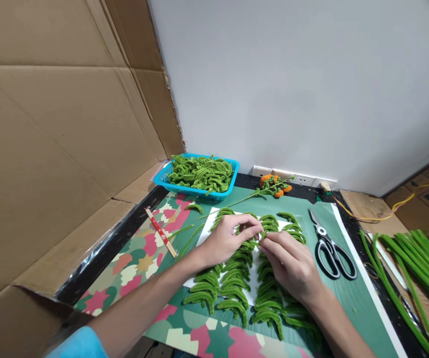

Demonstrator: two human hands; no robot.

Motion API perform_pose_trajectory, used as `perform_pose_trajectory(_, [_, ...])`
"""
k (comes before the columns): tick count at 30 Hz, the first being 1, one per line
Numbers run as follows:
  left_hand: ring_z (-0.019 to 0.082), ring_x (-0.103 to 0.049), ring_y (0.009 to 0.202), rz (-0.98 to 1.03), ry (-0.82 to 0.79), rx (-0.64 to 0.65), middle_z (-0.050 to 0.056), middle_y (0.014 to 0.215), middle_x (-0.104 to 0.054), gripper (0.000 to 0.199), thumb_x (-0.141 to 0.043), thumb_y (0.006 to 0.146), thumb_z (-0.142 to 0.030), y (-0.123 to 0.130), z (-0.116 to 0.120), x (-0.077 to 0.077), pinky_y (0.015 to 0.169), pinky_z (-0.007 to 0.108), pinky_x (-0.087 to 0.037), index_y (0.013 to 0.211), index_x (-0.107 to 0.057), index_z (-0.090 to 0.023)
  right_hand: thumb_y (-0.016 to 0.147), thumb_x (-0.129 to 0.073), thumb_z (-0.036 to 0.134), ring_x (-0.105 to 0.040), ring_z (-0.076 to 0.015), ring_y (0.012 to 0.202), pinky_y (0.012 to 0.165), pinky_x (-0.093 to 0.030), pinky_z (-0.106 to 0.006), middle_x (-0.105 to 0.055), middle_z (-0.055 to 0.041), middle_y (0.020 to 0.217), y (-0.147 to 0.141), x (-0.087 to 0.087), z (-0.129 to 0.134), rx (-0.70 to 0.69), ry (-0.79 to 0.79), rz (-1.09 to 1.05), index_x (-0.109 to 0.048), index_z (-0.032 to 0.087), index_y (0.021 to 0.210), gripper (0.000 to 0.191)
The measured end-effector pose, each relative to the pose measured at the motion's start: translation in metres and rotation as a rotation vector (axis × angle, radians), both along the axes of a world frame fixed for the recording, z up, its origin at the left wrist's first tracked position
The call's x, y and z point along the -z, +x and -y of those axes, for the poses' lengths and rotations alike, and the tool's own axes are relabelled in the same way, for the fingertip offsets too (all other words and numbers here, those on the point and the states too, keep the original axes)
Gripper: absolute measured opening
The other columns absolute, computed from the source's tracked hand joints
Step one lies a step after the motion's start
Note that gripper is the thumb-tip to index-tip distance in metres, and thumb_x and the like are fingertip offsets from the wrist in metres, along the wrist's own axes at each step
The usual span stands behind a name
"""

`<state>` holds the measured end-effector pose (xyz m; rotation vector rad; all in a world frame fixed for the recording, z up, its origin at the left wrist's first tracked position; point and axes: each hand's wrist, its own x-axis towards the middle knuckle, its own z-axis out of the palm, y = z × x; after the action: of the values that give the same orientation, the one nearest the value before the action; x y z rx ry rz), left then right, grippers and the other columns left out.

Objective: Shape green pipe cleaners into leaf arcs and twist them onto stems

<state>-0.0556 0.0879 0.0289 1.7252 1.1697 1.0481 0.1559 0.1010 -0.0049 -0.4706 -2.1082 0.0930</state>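
Note:
My left hand (231,237) and my right hand (291,261) meet over the middle of the table, thumbs and fingertips pinched together. Between them is a short piece of green pipe cleaner (262,234), mostly covered by my fingers. Below and around both hands lie rows of curved, fuzzy green pipe cleaner leaves (234,281), partly on white paper (207,229). One loose leaf (194,207) rests off to the left. Part of the rows is hidden under my hands and right forearm.
A blue basket (232,185) heaped with green pieces stands at the back left. Beside it are orange flowers (277,186) on a green stem. Scissors (329,248) lie right, near green pipe cleaner stems (419,263). Wrapped chopsticks (161,232) lie left. Cardboard (68,124) walls the left side.

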Motion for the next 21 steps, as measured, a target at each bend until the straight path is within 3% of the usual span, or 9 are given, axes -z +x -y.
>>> perform_pose_trajectory(7, [0.016, -0.063, 0.084, 0.022, -0.061, 0.022, 0.003, 0.091, -0.072, 0.026, -0.07, 0.099, -0.043, 0.0016, -0.0011, -0.0011, 0.08, 0.027, -0.049, 0.095, -0.072, -0.016, 0.096, -0.064, 0.001, -0.066, -0.0213, 0.08, 0.073, -0.057, -0.035, -0.074, -0.0117, 0.097, 0.0015, -0.0039, 0.0027, 0.011, 0.005, 0.011, -0.068, 0.017, 0.112, 0.022])
perform_pose_trajectory(14, [0.013, -0.058, 0.074, 0.227, -0.224, 0.106, 0.0, 0.08, -0.066, 0.031, -0.073, 0.096, -0.045, 0.0016, -0.0058, -0.0008, 0.073, 0.025, -0.047, 0.089, -0.066, -0.016, 0.096, -0.061, -0.003, -0.065, -0.0226, 0.089, 0.078, -0.058, -0.036, -0.073, -0.0134, 0.104, 0.0061, 0.0023, 0.0004, -0.027, 0.027, 0.075, -0.066, 0.015, 0.118, 0.029])
perform_pose_trajectory(21, [0.013, -0.057, 0.074, 0.147, -0.157, 0.052, 0.0, 0.08, -0.066, 0.028, -0.077, 0.092, -0.041, 0.0018, -0.0041, -0.0048, 0.072, 0.025, -0.046, 0.088, -0.067, -0.015, 0.098, -0.061, 0.0, -0.063, -0.0217, 0.086, 0.074, -0.056, -0.035, -0.073, -0.0123, 0.101, 0.0042, 0.0007, 0.0005, -0.031, 0.019, 0.085, -0.065, 0.015, 0.116, 0.024])
